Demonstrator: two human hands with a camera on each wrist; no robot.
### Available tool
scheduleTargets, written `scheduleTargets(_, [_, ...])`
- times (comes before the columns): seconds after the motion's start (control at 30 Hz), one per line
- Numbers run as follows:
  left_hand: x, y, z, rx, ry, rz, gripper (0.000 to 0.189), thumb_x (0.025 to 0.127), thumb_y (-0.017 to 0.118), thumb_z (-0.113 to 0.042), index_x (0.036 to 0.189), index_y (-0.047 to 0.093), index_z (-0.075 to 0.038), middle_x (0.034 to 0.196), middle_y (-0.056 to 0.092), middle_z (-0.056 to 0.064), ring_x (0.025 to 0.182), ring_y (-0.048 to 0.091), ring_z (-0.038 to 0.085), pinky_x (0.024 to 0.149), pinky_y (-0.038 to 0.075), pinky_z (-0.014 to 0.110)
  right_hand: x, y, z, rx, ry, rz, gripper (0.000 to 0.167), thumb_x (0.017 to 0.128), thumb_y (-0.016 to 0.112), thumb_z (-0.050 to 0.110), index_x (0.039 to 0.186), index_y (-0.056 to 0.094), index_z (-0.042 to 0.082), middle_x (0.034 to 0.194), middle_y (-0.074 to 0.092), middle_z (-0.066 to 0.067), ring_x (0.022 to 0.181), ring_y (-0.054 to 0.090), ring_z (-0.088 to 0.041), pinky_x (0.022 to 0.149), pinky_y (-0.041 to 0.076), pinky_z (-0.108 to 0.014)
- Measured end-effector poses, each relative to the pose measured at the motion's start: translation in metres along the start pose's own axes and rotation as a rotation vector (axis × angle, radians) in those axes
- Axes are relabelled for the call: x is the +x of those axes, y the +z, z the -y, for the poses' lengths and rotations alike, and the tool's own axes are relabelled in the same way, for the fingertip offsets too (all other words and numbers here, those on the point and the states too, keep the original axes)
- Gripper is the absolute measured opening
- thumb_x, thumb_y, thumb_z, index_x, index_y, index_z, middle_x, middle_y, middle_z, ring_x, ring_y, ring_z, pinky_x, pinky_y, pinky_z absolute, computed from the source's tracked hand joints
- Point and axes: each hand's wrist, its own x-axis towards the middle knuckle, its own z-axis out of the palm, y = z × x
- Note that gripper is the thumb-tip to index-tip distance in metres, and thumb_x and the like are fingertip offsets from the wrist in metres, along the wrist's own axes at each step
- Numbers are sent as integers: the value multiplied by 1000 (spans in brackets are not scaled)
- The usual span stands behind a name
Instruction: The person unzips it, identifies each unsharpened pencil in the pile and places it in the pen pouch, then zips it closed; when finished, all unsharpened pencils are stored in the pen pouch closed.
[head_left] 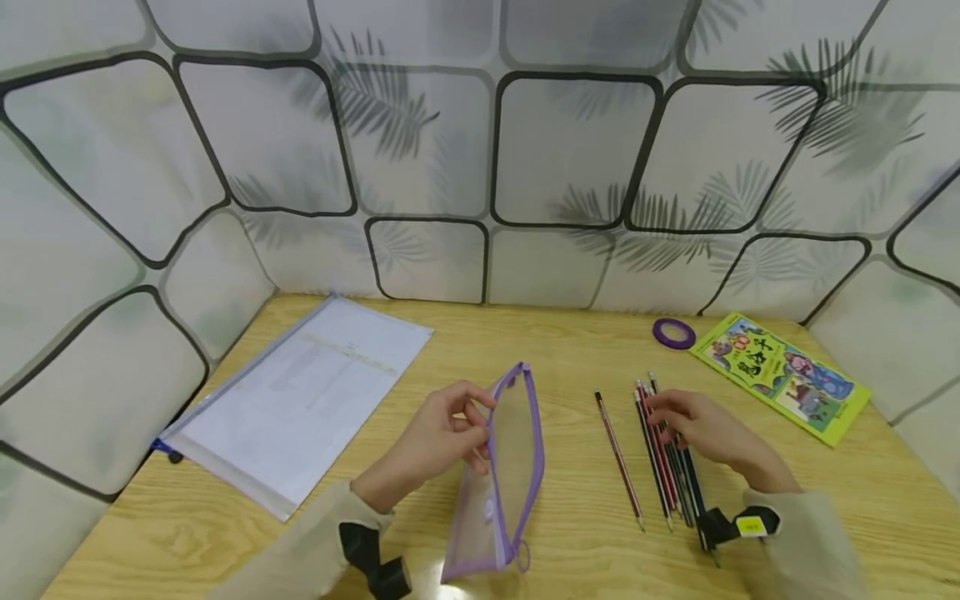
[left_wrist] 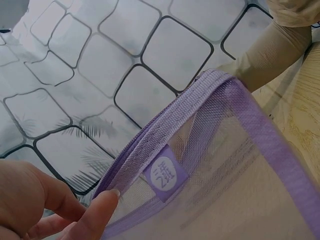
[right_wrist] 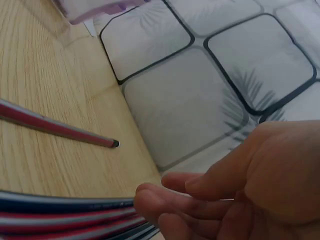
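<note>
My left hand pinches the zip edge of a purple-trimmed mesh pencil pouch, whose mouth gapes. In the left wrist view, thumb and fingers are at the zip edge, near the pouch's purple label. On the right, my right hand is over a bunch of pencils, dark and red ones side by side. Its loosely bent fingertips lie right by their upper ends, as the right wrist view also shows. A single red-and-dark pencil lies apart, between pouch and bunch.
A clear document sleeve with white sheets lies at the left. At the back right are a purple tape roll and a yellow-green illustrated book. A patterned covering rises behind the wooden table and at both sides.
</note>
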Motion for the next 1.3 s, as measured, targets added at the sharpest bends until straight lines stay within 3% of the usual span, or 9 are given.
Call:
scheduleTargets(0.27, [0, 1, 1, -4, 6, -11, 31, 85, 48, 14, 116, 49, 11, 81, 52, 7, 61, 61, 15, 52, 60, 27, 1, -6, -13, 48, 19, 33, 37, 103, 40, 8, 130, 45, -16, 108, 65, -21, 76, 62, -10, 60, 55, -25])
scheduleTargets(0.57, [-1, 1, -1, 1, -1, -14, 31, 86, 48, 14, 117, 49, 11, 81, 52, 7, 60, 61, 14, 52, 60, 28, 2, -5, -12, 110, 70, 39, 39, 104, 30, 8, 133, 42, -15, 114, 61, -25, 79, 62, -13, 62, 55, -26])
scheduleTargets(0.87, [-2, 1, -2, 4, -1, 2, 30, 87, 47, 13, 117, 49, 11, 81, 52, 7, 61, 61, 14, 52, 60, 28, 4, 2, -9, 51, 45, 49, 41, 103, 41, 11, 134, 41, -16, 111, 64, -22, 80, 64, -17, 63, 56, -26])
scheduleTargets(1.13, [-1, 1, -2, 9, -4, 8, 29, 88, 47, 13, 117, 49, 10, 81, 52, 7, 61, 61, 14, 53, 61, 29, 7, 14, -4, 0, 10, -29, 34, 97, 51, 6, 124, 51, -15, 90, 68, -13, 67, 59, -11, 56, 55, -24])
scheduleTargets(1.3, [-2, 1, 0, 12, -5, 9, 29, 88, 47, 12, 117, 49, 9, 82, 52, 7, 61, 61, 14, 53, 61, 30, 9, 21, -5, -64, -13, -58, 32, 94, 58, 7, 120, 57, -11, 87, 67, -9, 65, 59, -11, 52, 52, -23])
